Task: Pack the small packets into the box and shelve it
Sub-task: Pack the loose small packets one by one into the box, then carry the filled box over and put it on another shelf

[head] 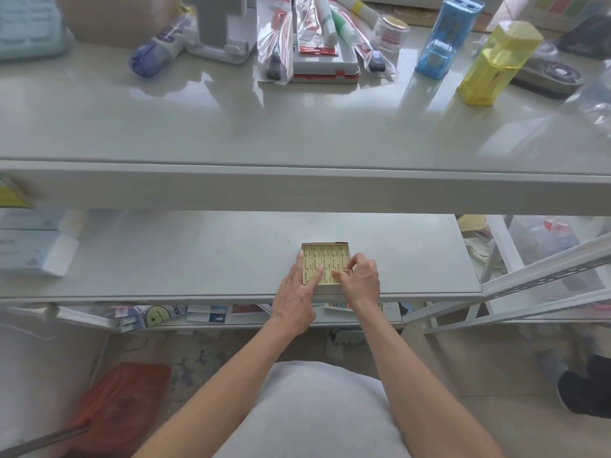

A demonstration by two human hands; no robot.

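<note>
Fingers of the left hand lay straight and slightly spread over the box. One ran along its left wall and one lay flat on the small packets, probably steadying it. Fingers of the right hand curled at the box's near right corner, seemingly pinching a packet into its slot. The box was shallow, open-topped brown cardboard. The smooth grey shelf lay beneath the box. Inside the box, pale yellow flat rectangles lay tiled edge to edge.
</note>
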